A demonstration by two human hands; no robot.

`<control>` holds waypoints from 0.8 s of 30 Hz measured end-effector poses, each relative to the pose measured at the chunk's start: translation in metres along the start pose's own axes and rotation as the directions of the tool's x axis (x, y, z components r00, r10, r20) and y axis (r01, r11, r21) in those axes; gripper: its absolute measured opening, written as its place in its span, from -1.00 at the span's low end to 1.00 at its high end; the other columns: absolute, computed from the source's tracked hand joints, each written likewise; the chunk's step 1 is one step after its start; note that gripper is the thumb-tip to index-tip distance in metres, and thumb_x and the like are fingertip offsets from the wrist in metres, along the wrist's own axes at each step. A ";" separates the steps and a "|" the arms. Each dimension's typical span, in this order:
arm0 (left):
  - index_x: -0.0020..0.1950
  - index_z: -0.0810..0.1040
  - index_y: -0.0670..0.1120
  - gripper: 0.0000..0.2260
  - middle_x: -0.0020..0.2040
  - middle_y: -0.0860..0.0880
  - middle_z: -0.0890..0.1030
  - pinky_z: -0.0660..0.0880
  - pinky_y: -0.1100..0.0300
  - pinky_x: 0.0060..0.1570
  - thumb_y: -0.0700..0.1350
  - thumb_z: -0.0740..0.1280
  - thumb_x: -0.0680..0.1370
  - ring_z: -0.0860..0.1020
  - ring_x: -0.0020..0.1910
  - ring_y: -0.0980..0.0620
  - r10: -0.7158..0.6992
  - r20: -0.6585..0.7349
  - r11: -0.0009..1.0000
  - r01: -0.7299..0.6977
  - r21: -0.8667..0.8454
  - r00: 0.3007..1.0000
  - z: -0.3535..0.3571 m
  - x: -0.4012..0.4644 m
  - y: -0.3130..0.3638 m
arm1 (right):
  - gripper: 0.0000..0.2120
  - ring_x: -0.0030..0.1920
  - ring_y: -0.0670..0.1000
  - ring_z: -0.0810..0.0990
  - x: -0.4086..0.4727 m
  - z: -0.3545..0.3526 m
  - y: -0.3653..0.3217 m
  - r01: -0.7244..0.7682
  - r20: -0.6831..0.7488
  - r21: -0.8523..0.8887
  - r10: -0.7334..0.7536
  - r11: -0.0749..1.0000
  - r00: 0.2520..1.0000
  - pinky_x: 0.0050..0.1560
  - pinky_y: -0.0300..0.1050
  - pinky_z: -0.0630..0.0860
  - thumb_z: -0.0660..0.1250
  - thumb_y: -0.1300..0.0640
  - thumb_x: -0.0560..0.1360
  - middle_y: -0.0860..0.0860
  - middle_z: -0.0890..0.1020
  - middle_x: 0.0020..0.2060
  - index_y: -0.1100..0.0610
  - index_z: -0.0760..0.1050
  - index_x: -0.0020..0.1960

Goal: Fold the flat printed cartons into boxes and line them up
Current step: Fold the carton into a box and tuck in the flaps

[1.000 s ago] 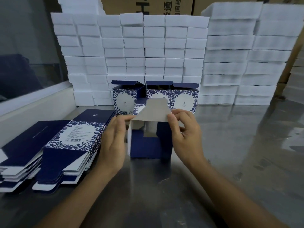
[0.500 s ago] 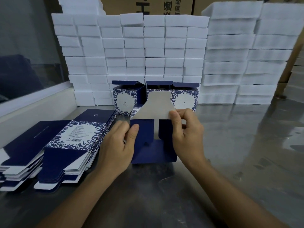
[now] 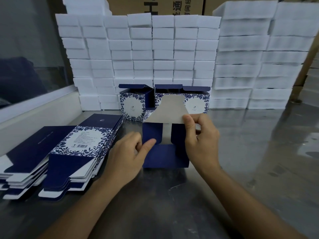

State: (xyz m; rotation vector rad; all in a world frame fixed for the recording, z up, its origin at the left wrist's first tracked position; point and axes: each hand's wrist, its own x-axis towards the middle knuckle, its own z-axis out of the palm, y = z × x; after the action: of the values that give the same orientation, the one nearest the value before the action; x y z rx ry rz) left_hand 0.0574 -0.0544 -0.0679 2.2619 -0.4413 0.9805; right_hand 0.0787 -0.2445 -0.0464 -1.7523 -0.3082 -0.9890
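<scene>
While each hand pinches a flap: navy card carton (image 3: 164, 155), grey trapezoid flap (image 3: 170, 112).

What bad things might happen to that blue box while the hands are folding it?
1. The right hand pinches only a corner of the grey flap, which stands up unfolded; it might crease crooked or tear.
2. The left hand presses one side flap of the box with the thumb; if it slips, the flap might spring back open.
3. The finished boxes stand right behind; a push forward might knock them out of line.
</scene>
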 end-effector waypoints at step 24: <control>-0.50 0.41 -0.22 -0.52 -0.10 -0.06 0.47 0.47 -0.10 -0.24 -0.04 0.32 0.59 0.52 -0.28 -0.10 -0.027 0.217 0.998 0.038 -0.047 0.976 0.015 -0.008 -0.014 | -0.79 -0.23 -0.07 0.53 0.005 -0.003 0.006 -0.082 -0.102 0.101 0.092 0.991 0.991 -0.30 -0.34 0.38 0.30 -0.02 0.62 -0.11 0.61 -0.21 -0.08 0.46 -0.20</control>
State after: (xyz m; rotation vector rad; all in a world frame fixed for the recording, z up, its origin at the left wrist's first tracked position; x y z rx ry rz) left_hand 0.0674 -0.0536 -0.0872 2.3314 -0.5144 0.7007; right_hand 0.0843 -0.2506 -0.0466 -1.6061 -0.2063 -0.9842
